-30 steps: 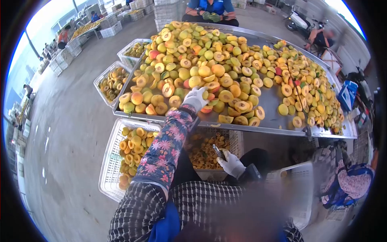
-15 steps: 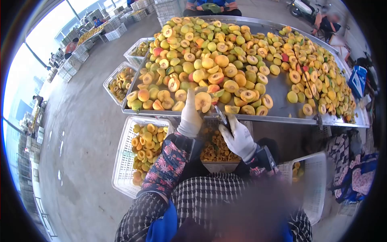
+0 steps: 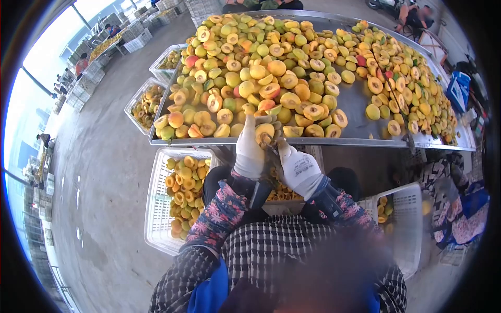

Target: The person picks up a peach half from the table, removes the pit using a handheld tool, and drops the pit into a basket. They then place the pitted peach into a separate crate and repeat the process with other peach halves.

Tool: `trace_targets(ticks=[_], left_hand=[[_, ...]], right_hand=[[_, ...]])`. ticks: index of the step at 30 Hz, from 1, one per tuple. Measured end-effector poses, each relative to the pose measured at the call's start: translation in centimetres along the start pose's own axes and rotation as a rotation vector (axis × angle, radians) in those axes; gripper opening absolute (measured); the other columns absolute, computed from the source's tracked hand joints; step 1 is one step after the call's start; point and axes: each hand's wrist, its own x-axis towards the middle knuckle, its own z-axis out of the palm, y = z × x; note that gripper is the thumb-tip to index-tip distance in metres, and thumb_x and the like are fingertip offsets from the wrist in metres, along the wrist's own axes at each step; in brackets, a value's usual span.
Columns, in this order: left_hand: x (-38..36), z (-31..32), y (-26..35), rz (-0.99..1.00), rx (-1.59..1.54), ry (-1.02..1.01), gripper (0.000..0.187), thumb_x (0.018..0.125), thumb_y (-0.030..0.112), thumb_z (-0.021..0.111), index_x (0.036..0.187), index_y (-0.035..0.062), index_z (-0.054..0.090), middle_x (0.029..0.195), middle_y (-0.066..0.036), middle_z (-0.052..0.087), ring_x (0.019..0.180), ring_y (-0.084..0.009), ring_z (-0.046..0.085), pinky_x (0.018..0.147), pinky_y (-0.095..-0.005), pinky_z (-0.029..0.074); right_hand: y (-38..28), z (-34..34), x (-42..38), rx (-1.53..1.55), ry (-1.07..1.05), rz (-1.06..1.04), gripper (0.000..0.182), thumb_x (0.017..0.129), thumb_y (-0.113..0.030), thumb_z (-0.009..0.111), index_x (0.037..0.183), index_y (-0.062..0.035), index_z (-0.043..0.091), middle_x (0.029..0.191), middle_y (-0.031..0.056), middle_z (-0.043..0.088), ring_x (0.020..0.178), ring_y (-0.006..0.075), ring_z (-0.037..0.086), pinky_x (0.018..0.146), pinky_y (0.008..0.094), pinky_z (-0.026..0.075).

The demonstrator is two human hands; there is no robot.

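Observation:
My left hand point(image 3: 250, 151), in a white glove, is closed around a halved yellow peach point(image 3: 264, 131), its cut face turned up towards me. My right hand point(image 3: 301, 168), gloved too, is closed on a small pitting knife whose metal end is at the middle of that cut face. Most of the knife is hidden by the fingers. Both hands are at the near edge of a metal table point(image 3: 360, 112) heaped with peach halves point(image 3: 282, 68). Beneath the hands, partly covered by them, a container holds scooped-out peach pieces point(image 3: 284, 194).
A white crate point(image 3: 156, 208) of peach halves stands left of my knees, another white crate point(image 3: 408, 224) to the right. Two more crates point(image 3: 136, 122) point(image 3: 162, 73) adjoin the table's left side. Across the table sits a person point(image 3: 261, 5); others work far left.
The right hand has moved left and brought the knife against the peach half, which has tilted upward. The view has shifted, so the table appears slightly higher.

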Motion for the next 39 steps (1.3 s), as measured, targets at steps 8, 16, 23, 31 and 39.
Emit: trace_targets(ticks=[8,16,23,31,39], left_hand=[[0.6,-1.3,0.1,-0.238,0.078,-0.053,0.039,0.098,0.039,0.052,0.098,0.0007,0.058,0.094,-0.015,0.063,0.088,-0.0312,0.065,0.079,-0.0437,0.055],[0.4,0.3,-1.8,-0.254,-0.086,0.11,0.045,0.095,0.048,0.055,0.103,0.0041,0.057,0.094,-0.012,0.064,0.087,-0.0297,0.065,0.078,-0.0423,0.054],[1.9,-1.5,-3.4,0.001,0.334,0.023,0.04,0.095,0.039,0.06,0.103,0.0002,0.061,0.094,-0.008,0.067,0.085,-0.0245,0.066,0.078,-0.0363,0.052],[0.8,-6.2,6.8,0.621,1.986,0.27,0.032,0.085,0.031,0.068,0.109,0.0094,0.066,0.103,-0.015,0.068,0.093,-0.031,0.065,0.081,-0.0402,0.05],[9.2,-5.5,0.5,0.139,2.02,0.089,0.058,0.083,0.059,0.059,0.11,0.007,0.062,0.105,-0.022,0.067,0.102,-0.0359,0.063,0.085,-0.0454,0.05]], right_hand=[[1.3,-0.5,-0.6,0.487,-0.203,-0.003,0.038,0.092,-0.017,0.053,0.124,0.0021,0.043,0.095,0.0254,0.063,0.082,0.0396,0.064,0.066,0.0468,0.05],[1.1,-1.1,-1.1,1.679,-0.454,0.456,0.041,0.099,-0.024,0.053,0.132,-0.0027,0.043,0.083,0.0014,0.058,0.069,0.01,0.053,0.062,0.0249,0.044],[4.3,-1.9,-3.7,1.494,-0.528,0.543,0.032,0.097,-0.025,0.054,0.121,-0.0048,0.049,0.077,0.0048,0.06,0.062,0.0158,0.056,0.059,0.0282,0.045],[6.9,-0.6,-7.5,0.561,-0.348,0.373,0.032,0.093,-0.029,0.055,0.11,-0.0031,0.049,0.077,0.0277,0.06,0.079,0.0448,0.061,0.068,0.0471,0.045],[5.4,0.0,-6.3,0.628,-0.325,0.342,0.033,0.091,-0.028,0.059,0.11,-0.0018,0.053,0.086,0.029,0.062,0.086,0.0458,0.061,0.071,0.0468,0.049]])
